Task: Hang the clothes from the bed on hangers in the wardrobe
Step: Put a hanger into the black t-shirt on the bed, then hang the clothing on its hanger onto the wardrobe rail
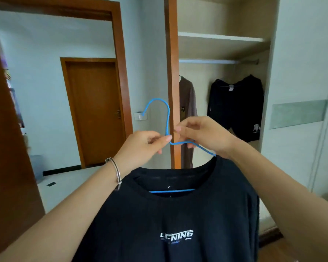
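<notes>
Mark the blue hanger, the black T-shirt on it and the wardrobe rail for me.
blue hanger [168,118]: head view, on the hook's stem.
black T-shirt [178,210]: head view, on the chest above the logo.
wardrobe rail [206,61]: head view, on the bar's left half.

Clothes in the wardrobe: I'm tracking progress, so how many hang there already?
2: a brown shirt at the wardrobe's left edge, partly behind the wooden frame, and black shorts to its right. More may be hidden behind that frame.

T-shirt [178,214] hem cut off below; hanger [168,118] shoulders hidden inside.
</notes>
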The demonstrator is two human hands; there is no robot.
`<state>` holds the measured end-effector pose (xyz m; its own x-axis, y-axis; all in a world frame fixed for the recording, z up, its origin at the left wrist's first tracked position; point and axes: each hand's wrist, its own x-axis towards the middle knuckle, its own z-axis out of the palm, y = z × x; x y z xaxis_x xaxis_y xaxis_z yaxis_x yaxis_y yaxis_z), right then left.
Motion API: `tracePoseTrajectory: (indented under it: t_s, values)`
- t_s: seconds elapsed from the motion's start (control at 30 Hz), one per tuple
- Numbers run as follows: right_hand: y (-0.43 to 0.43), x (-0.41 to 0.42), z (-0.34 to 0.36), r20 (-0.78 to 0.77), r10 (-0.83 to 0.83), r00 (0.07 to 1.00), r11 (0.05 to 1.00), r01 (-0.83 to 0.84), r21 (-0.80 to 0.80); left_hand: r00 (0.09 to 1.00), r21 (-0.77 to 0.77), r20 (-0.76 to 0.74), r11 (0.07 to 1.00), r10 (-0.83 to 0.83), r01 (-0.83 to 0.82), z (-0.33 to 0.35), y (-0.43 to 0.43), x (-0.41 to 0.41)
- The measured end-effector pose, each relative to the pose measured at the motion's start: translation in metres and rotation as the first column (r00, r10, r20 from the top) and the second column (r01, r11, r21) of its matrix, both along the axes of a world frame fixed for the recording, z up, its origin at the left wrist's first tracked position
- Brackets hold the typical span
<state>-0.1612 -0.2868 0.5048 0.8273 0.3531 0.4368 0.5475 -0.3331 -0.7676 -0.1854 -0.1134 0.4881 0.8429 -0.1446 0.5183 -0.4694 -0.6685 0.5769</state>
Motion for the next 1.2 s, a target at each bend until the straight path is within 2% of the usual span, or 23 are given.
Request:
tracePoseTrajectory:
  t_s: [0.07, 0.2, 0.4, 0.5, 0.7, 0.87, 1.03, 1.13, 1.2]
  values:
    - [-0.019, 0.028, -0.011, 0.0, -0.119, 0.993, 0.992, 0.118, 0.031, 0.999, -0.072, -0.03, 0.997, -0.025, 0.022, -0.004, 0.004, 0.035]
    - [-0.047, 0.078, -0.045, -0.023, -0.382, 0.924, 0.918, 0.376, -0.128, 0.99, -0.16, -0.071, 0.981, -0.124, 0.111, -0.008, 0.006, 0.112]
    - [-0.06, 0.127, -0.043, -0.023, -0.548, 0.836, 0.824, 0.534, -0.188, 0.965, -0.144, -0.041, 0.957, -0.26, 0.252, -0.003, -0.009, 0.222]
    - [-0.071, 0.143, -0.048, -0.002, -0.637, 0.771, 0.76, 0.627, -0.168, 0.939, -0.137, -0.012, 0.93, -0.345, 0.34, -0.001, -0.022, 0.265]
    - [-0.095, 0.166, -0.053, -0.004, -0.707, 0.707, 0.707, 0.707, -0.008, 0.845, -0.053, 0.036, 0.843, -0.534, 0.535, -0.003, -0.062, 0.314]
    - [-0.121, 0.193, -0.05, 0.075, -0.79, 0.608, 0.613, 0.787, 0.07, 0.803, -0.029, 0.077, 0.804, -0.591, 0.595, -0.002, -0.111, 0.348]
    - [-0.156, 0.203, -0.041, 0.095, -0.778, 0.621, 0.624, 0.782, -0.007, 0.78, -0.09, 0.058, 0.775, -0.623, 0.626, 0.001, -0.156, 0.375]
    - [-0.165, 0.216, -0.038, 0.196, -0.818, 0.541, 0.551, 0.835, -0.006, 0.761, -0.102, 0.038, 0.755, -0.648, 0.648, -0.001, -0.179, 0.387]
    - [-0.167, 0.229, -0.038, 0.292, -0.823, 0.487, 0.49, 0.869, -0.067, 0.755, -0.1, 0.04, 0.749, -0.654, 0.654, 0.0, -0.193, 0.395]
